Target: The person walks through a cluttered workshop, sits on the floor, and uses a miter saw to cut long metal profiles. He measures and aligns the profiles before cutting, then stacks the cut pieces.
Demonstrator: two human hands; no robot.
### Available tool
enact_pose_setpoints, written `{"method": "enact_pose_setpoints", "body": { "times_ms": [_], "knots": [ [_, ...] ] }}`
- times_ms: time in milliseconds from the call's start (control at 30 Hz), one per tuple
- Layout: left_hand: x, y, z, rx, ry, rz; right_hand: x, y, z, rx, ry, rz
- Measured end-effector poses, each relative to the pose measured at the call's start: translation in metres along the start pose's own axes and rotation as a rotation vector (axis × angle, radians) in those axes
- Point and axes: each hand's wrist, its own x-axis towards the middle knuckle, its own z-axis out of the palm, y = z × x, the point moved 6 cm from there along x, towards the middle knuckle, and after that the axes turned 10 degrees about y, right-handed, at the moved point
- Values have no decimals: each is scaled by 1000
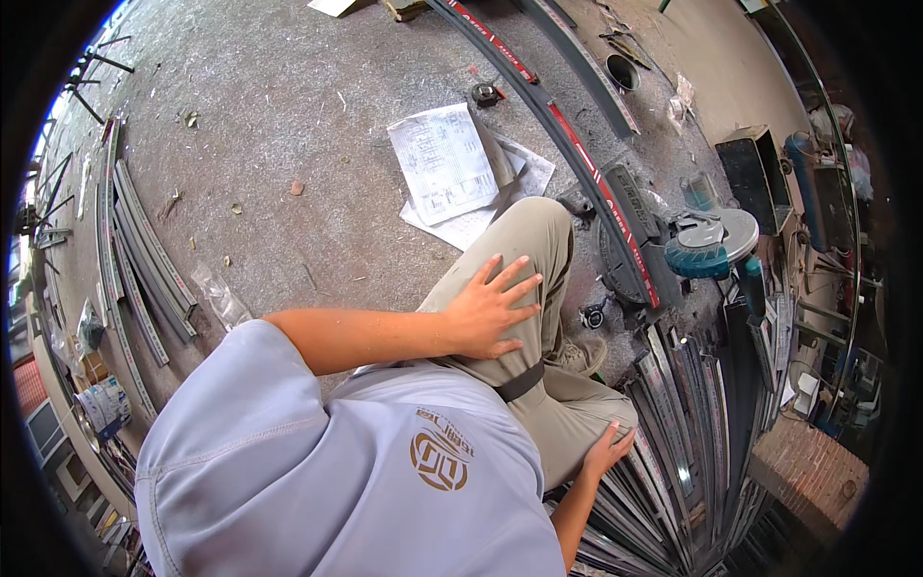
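Observation:
My left hand (490, 308) lies on the thigh of my beige trousers (524, 240), its fingers spread and nothing in it. My right hand (608, 450) rests over the other knee; its fingers lie along the cloth, partly turned out of sight, and no object shows in it. Beyond the left knee, printed sheets of paper (442, 163) are spread on the floor. A dark tape measure (486, 94) lies just past them. A long grey profile with a red strip (586, 163) reaches across the base of a cut-off saw (711, 240).
Bundles of long metal profiles (692, 413) lie at the lower right, beside a reddish block (808, 471). More profiles (144, 260) lie along the left. A black box (755, 178) stands right of the saw, and a metal cylinder (623, 73) lies farther off.

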Motion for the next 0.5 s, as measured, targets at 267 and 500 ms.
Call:
{"method": "enact_pose_setpoints", "body": {
  "times_ms": [267,500],
  "knots": [
    [-2,-12,-1,-100,124,-23,0,7,3,-10,-14,39],
    [2,-11,0,-87,168,-37,2,21,12,-7,-21,40]
  ]
}}
